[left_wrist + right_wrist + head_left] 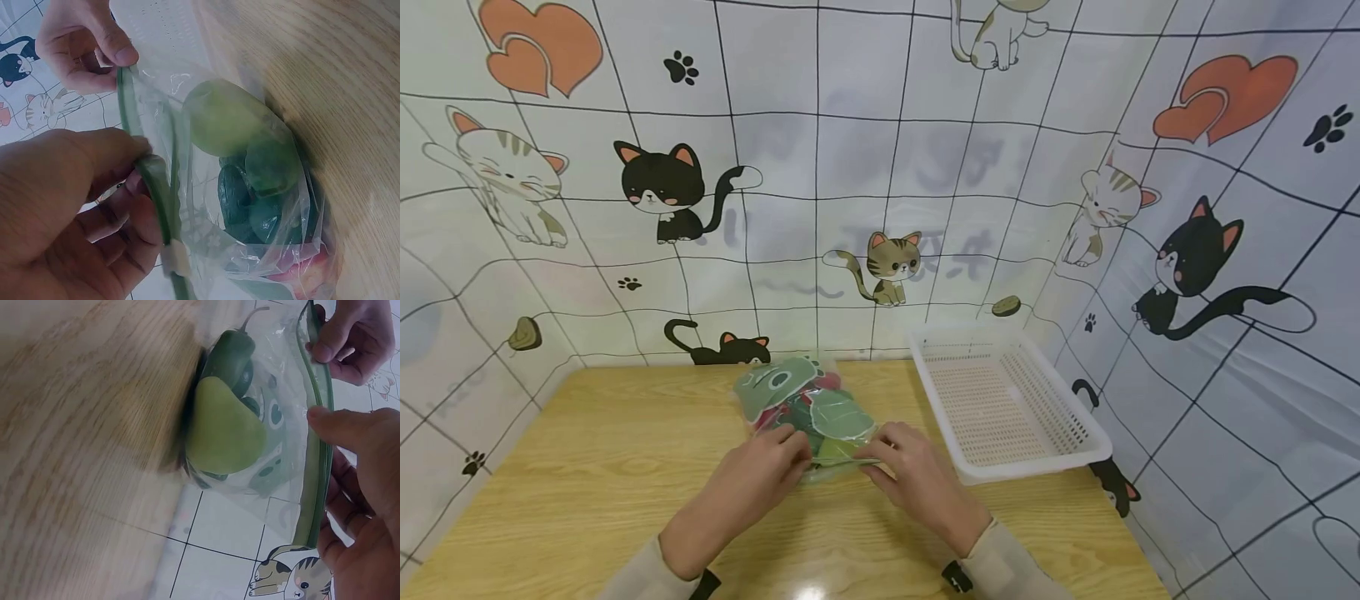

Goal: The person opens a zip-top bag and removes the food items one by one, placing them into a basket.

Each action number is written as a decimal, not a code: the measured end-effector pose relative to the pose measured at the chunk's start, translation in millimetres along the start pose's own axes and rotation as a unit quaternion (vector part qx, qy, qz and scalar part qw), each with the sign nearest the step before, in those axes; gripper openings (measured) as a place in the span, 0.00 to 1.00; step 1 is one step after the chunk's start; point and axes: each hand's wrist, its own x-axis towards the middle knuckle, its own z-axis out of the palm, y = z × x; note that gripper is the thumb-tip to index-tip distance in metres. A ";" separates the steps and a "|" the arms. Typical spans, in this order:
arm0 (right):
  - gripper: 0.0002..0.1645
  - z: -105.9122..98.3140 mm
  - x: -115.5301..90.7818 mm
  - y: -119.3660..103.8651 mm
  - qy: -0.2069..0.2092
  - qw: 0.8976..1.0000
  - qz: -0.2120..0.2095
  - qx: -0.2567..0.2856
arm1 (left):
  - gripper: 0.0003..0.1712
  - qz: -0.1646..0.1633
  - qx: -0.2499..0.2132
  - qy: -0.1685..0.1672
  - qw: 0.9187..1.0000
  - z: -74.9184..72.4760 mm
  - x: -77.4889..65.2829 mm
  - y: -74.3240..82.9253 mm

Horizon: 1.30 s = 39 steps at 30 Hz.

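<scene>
A clear zip bag (842,415) with a printed green cartoon face lies on the wooden table. My left hand (766,464) pinches its green zip strip (164,209), near a white slider (177,259). Farther along the same strip, my right hand (921,479) pinches the edge between thumb and fingers. Through the plastic show a green pear (224,431) and a green pepper (230,356) with a curved stem. Darker green pieces (250,203) and something red (306,275) are partly hidden by folds and print.
To the right of the bag stands a white perforated plastic basket (1007,400). The wooden table (640,442) extends left and in front. A cat-patterned cloth (820,167) hangs behind and along both sides.
</scene>
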 end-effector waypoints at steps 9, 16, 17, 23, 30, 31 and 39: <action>0.34 -0.9 -0.4 -7.2 0.006 0.998 -0.053 -0.021 | 0.13 -0.009 -0.072 0.052 0.996 0.8 8.1 -2.0; 0.24 0.4 3.0 -15.0 0.004 0.991 -0.120 -0.056 | 0.12 -0.039 -0.127 0.082 0.988 -1.7 11.5 -4.1; 0.23 0.3 3.5 -15.7 -0.002 0.991 -0.121 -0.059 | 0.12 -0.050 -0.123 0.082 0.988 -2.2 11.3 -4.5; 0.21 -0.5 3.1 -16.2 -0.035 0.993 -0.076 -0.085 | 0.11 -0.060 -0.059 0.109 0.990 -3.1 9.6 -7.1; 0.21 -0.9 2.2 -13.7 -0.092 0.990 -0.010 -0.107 | 0.07 -0.091 -0.070 0.045 0.992 -3.9 5.0 -14.0; 0.21 -0.5 2.3 -13.3 -0.098 0.989 -0.003 -0.107 | 0.06 -0.102 -0.077 0.029 0.991 -4.1 4.4 -15.0; 0.24 7.2 4.5 -12.2 -0.113 0.989 0.041 -0.086 | 0.02 -0.143 -0.077 -0.019 0.987 -3.6 -3.2 -20.4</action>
